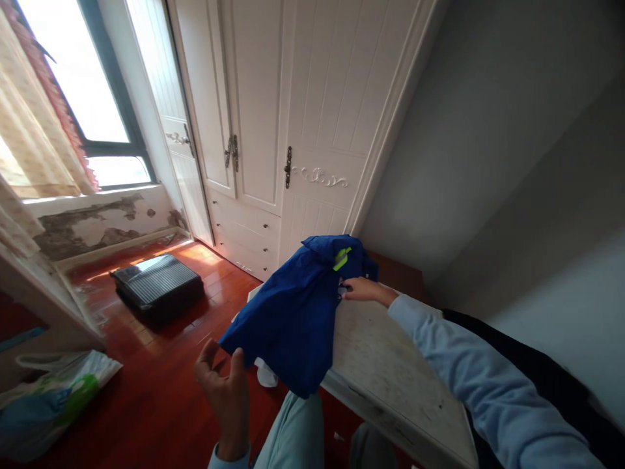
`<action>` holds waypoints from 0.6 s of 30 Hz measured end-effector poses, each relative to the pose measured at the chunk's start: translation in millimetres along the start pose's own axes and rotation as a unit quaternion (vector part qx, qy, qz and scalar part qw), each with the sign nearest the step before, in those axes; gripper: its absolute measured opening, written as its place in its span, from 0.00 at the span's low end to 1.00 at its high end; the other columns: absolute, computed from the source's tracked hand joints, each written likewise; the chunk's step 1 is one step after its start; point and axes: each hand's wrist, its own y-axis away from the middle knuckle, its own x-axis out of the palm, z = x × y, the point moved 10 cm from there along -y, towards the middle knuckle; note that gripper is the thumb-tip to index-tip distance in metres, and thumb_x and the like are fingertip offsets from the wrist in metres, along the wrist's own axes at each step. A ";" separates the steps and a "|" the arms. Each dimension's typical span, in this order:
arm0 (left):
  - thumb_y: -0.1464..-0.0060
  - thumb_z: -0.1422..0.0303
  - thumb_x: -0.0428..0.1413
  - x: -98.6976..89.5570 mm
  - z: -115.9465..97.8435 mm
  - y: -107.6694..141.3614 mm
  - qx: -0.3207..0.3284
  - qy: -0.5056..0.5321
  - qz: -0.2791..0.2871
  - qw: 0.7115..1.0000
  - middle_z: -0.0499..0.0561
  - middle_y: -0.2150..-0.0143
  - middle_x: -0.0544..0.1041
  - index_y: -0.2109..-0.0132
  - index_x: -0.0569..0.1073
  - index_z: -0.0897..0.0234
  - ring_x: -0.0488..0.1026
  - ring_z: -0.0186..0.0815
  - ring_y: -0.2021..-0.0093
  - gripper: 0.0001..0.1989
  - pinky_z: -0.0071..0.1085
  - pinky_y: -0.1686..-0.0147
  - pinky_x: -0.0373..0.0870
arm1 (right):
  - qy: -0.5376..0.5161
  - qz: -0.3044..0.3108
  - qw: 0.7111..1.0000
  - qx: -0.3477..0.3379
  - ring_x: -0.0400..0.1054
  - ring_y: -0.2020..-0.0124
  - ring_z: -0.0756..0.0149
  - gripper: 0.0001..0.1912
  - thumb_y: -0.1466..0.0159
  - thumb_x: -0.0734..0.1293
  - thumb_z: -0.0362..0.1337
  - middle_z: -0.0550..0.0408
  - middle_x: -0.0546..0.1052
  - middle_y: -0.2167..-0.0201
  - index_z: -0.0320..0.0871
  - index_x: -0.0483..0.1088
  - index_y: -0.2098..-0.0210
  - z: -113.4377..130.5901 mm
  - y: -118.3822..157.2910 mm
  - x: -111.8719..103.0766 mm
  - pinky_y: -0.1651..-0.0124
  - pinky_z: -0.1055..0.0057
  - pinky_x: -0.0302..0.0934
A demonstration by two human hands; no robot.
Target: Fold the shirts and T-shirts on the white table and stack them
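Note:
A dark blue garment [293, 312] with a yellow-green reflective patch [342, 259] lies over a pale, stained board-like surface [385, 365], its lower end hanging past the near edge. By the garment's lower left corner is my left hand [224, 384], palm up, fingers apart, with nothing seen in it. My right hand [364, 290] reaches in from the right to the garment's right side, just below the patch. Its fingers are bent against something small there, which I cannot make out.
A white wardrobe [258, 117] stands behind. On the red floor [170, 378] at the left are a black suitcase [159, 283] and a plastic bag [53, 397]. A grey wall rises at the right. Dark cloth [527, 358] lies beyond my right arm.

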 end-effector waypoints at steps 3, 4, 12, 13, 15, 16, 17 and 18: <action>0.50 0.52 0.61 16.8 -22.2 18.6 0.092 -0.038 0.034 0.994 0.58 0.44 0.68 0.42 0.69 0.63 0.67 0.52 0.42 0.31 0.53 0.43 0.66 | -0.020 0.119 0.992 -0.047 0.73 0.46 0.48 0.34 0.42 0.72 0.45 0.43 0.79 0.47 0.40 0.70 0.38 -35.6 54.8 50.6 0.42 0.61 0.64; 0.49 0.52 0.60 26.4 -27.5 27.2 0.120 -0.043 0.056 0.990 0.59 0.44 0.68 0.42 0.69 0.63 0.67 0.52 0.42 0.31 0.52 0.44 0.67 | -0.033 0.141 0.989 -0.043 0.72 0.45 0.48 0.36 0.42 0.72 0.46 0.42 0.78 0.46 0.39 0.68 0.37 -52.6 74.6 61.7 0.41 0.60 0.63; 0.45 0.51 0.57 129.0 -20.7 131.3 0.178 -0.024 0.333 0.926 0.61 0.46 0.73 0.45 0.70 0.65 0.72 0.51 0.48 0.27 0.49 0.51 0.73 | -0.179 -0.047 0.972 0.141 0.72 0.44 0.51 0.32 0.39 0.69 0.43 0.39 0.74 0.41 0.38 0.68 0.37 -225.8 246.5 44.0 0.40 0.60 0.64; 0.45 0.52 0.57 140.2 -16.9 148.0 0.175 -0.023 0.372 0.911 0.62 0.47 0.73 0.46 0.71 0.65 0.72 0.51 0.48 0.26 0.50 0.51 0.73 | -0.191 -0.079 0.964 0.169 0.72 0.44 0.52 0.31 0.39 0.69 0.42 0.38 0.74 0.40 0.39 0.68 0.38 -247.9 271.6 41.6 0.40 0.60 0.64; 0.44 0.53 0.56 156.8 -10.9 180.8 0.172 -0.021 0.434 0.884 0.63 0.46 0.73 0.46 0.71 0.65 0.72 0.52 0.46 0.25 0.52 0.49 0.72 | -0.180 -0.132 0.944 0.241 0.72 0.43 0.50 0.31 0.39 0.69 0.41 0.36 0.71 0.38 0.37 0.69 0.39 -291.3 321.4 43.6 0.41 0.60 0.64; 0.43 0.54 0.55 162.3 -8.9 196.1 0.171 -0.019 0.455 0.874 0.63 0.45 0.73 0.45 0.71 0.64 0.71 0.53 0.44 0.24 0.53 0.47 0.71 | -0.154 -0.149 0.935 0.283 0.71 0.42 0.49 0.30 0.40 0.70 0.40 0.35 0.71 0.38 0.36 0.70 0.40 -311.2 344.9 47.8 0.40 0.59 0.64; 0.43 0.55 0.55 166.1 -7.4 210.6 0.170 -0.018 0.471 0.866 0.62 0.45 0.73 0.45 0.71 0.64 0.71 0.53 0.43 0.23 0.55 0.45 0.69 | -0.119 -0.160 0.925 0.325 0.71 0.42 0.47 0.28 0.41 0.71 0.39 0.34 0.72 0.39 0.36 0.72 0.42 -328.9 366.7 54.0 0.40 0.58 0.63; 0.42 0.56 0.55 168.9 -6.2 224.6 0.169 -0.017 0.485 0.858 0.62 0.45 0.74 0.45 0.72 0.63 0.71 0.53 0.42 0.22 0.55 0.43 0.68 | -0.083 -0.164 0.913 0.364 0.70 0.42 0.45 0.25 0.42 0.72 0.38 0.34 0.74 0.42 0.37 0.74 0.46 -343.8 385.9 61.9 0.40 0.57 0.62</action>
